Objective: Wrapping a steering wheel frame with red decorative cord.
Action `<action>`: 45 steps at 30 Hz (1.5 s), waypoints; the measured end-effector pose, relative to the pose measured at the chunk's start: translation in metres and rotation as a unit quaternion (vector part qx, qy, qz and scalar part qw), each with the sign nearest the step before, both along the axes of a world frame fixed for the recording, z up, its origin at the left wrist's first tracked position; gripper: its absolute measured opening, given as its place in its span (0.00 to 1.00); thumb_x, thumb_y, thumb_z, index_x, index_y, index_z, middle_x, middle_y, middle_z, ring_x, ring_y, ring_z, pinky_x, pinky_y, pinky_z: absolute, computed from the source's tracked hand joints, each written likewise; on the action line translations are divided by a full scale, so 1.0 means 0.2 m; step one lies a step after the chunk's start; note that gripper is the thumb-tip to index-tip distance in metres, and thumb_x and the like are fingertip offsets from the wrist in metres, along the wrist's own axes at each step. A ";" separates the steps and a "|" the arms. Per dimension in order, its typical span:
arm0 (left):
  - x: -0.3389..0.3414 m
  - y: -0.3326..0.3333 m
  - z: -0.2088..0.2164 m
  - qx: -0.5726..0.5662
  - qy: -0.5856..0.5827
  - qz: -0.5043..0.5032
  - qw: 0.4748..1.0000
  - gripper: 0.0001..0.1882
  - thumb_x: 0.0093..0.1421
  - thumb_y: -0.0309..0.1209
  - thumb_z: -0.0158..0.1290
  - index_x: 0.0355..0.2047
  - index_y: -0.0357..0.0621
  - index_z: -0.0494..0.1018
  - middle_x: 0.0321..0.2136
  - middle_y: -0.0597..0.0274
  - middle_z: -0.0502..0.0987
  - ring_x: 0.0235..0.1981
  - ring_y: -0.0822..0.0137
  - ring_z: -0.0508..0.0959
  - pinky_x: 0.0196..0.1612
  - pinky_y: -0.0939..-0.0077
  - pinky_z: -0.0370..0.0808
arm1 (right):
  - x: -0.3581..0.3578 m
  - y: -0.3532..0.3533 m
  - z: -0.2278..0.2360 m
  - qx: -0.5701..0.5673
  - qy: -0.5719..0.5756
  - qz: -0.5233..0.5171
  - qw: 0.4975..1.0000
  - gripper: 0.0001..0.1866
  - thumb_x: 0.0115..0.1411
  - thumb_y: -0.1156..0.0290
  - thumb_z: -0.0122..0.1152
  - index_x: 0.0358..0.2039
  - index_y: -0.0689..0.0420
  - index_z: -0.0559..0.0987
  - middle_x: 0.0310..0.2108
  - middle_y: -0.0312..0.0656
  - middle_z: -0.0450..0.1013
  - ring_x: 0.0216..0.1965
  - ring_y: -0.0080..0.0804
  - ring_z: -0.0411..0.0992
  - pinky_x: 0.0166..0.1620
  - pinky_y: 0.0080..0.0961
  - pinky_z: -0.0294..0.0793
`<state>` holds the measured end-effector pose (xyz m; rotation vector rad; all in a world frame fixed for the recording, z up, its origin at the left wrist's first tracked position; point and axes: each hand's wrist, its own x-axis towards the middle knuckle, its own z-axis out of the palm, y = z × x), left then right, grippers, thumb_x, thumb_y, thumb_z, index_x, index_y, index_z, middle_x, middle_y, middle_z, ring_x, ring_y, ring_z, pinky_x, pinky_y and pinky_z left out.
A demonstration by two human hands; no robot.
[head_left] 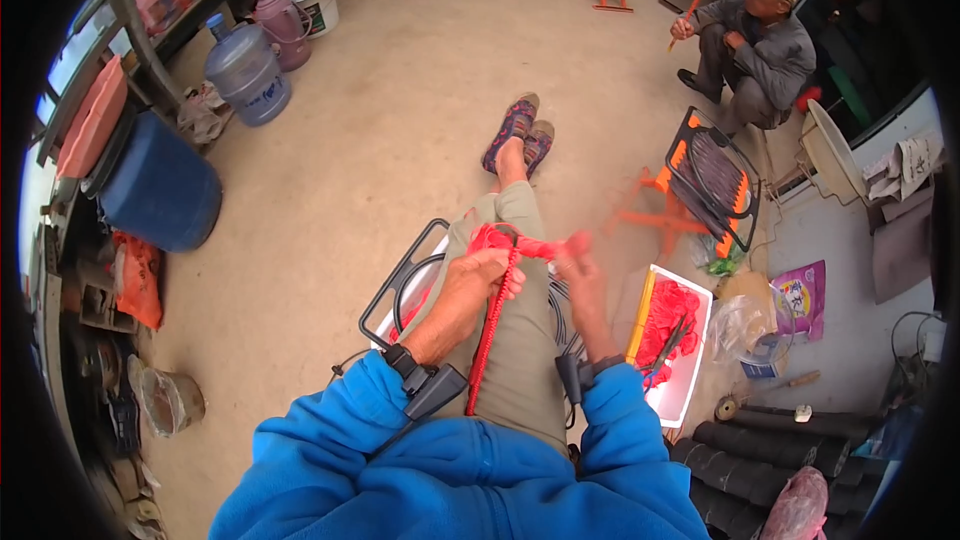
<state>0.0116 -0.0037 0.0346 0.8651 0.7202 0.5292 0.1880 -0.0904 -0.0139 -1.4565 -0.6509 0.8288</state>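
Above my lap, my left hand is closed around a thin red ribbed strip, which hangs down over my trouser leg. Bunched red fabric sits at the strip's upper end. A band of it stretches across to my right hand, which is smeared by motion; its fingertips appear pinched on the fabric's end. Beside my right leg stands a white box holding a heap of red pieces. Dark-handled scissors lie on that heap.
A folding chair with orange parts stands ahead right, near a crouching person holding a stick. At left are a blue barrel, a water jug and a bucket. Black rolls lie at lower right.
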 end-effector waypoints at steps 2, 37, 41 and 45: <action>-0.02 0.03 0.02 -0.105 -0.100 0.013 0.989 0.14 0.65 0.26 0.44 0.48 0.29 0.65 0.32 0.51 0.76 0.31 0.62 0.77 0.36 0.70 0.76 | 0.12 -0.02 0.04 0.006 -0.008 -0.081 0.997 0.14 0.62 0.64 0.57 0.44 0.59 0.76 0.36 0.32 0.75 0.36 0.19 0.71 0.39 0.19 0.71; 0.00 0.06 -0.07 -0.217 -0.188 -0.061 0.956 0.12 0.64 0.30 0.48 0.44 0.36 0.68 0.24 0.63 0.70 0.22 0.71 0.68 0.26 0.78 0.64 | -0.01 -0.11 0.71 -0.017 0.088 0.035 0.995 0.06 0.56 0.75 0.52 0.24 0.61 0.71 0.16 0.34 0.64 0.12 0.16 0.56 0.16 0.17 0.53; 0.03 0.05 -0.07 -0.224 -0.205 -0.076 0.950 0.13 0.64 0.31 0.48 0.45 0.36 0.67 0.24 0.63 0.70 0.22 0.72 0.69 0.25 0.80 0.64 | 0.04 -0.10 0.70 -0.057 0.038 -0.015 0.997 0.05 0.56 0.75 0.51 0.24 0.60 0.70 0.17 0.34 0.63 0.12 0.17 0.55 0.16 0.18 0.52; 0.02 0.05 -0.10 -0.239 -0.223 -0.081 0.942 0.13 0.64 0.31 0.48 0.45 0.37 0.68 0.24 0.63 0.70 0.22 0.73 0.68 0.24 0.80 0.63 | 0.02 0.05 0.74 0.033 0.144 -0.009 0.989 0.05 0.56 0.75 0.51 0.23 0.58 0.69 0.16 0.31 0.59 0.12 0.17 0.52 0.16 0.18 0.50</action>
